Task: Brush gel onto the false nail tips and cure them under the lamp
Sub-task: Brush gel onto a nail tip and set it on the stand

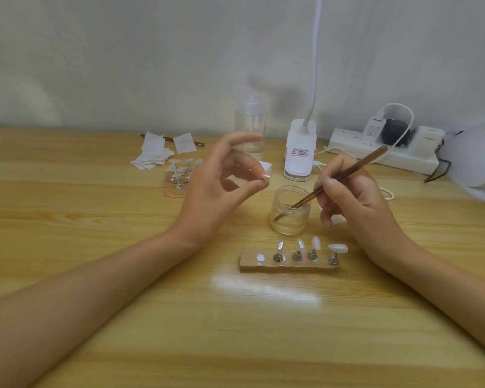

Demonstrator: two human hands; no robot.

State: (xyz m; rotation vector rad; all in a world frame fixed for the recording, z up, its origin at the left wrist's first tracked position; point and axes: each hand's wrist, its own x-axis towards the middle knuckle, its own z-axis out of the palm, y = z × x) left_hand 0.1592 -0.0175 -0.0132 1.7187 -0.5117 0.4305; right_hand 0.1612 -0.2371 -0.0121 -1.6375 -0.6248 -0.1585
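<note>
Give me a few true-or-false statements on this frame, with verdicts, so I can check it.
1. The right hand holds the brush with its tip inside the glass jar. True.
2. Every place on the near wooden holder is filled. False: the leftmost place is bare; four carry nail tips.
3. The left hand is empty. False: it pinches a small piece between thumb and finger.
4. A power strip lies at the back right. True.
</note>
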